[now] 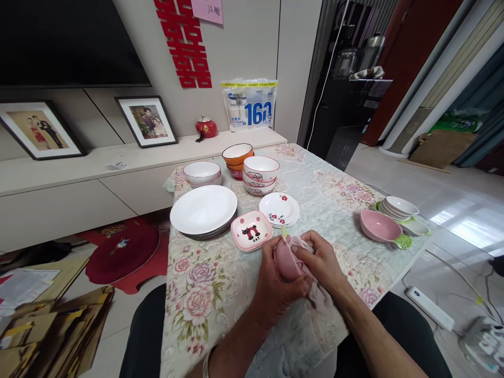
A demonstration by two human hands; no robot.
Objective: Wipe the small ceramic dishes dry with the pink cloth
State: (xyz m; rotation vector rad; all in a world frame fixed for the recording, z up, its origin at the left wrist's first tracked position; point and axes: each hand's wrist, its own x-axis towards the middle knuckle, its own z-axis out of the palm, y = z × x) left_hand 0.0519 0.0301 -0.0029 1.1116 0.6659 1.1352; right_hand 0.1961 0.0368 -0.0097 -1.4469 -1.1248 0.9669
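Observation:
My left hand (275, 286) is closed round a small pink bowl (285, 261), held on its side above the near part of the table. My right hand (321, 262) presses a pinkish cloth (318, 296) against the bowl's inside, fingers curled over it. The cloth hangs down below my right wrist. A bit of green, perhaps a handle, pokes out at the bowl's top edge (283, 232). Just beyond my hands stands a square pink dish with a cat picture (252, 231).
A floral quilted cloth covers the table (205, 294). On it are stacked white plates (203, 210), a flowered small plate (279, 209), white bowls (202, 173), patterned bowls (261, 175), orange bowls (237, 155), and at right a pink bowl (380, 226) beside stacked dishes (397, 208). A power strip (431, 308) lies on the floor.

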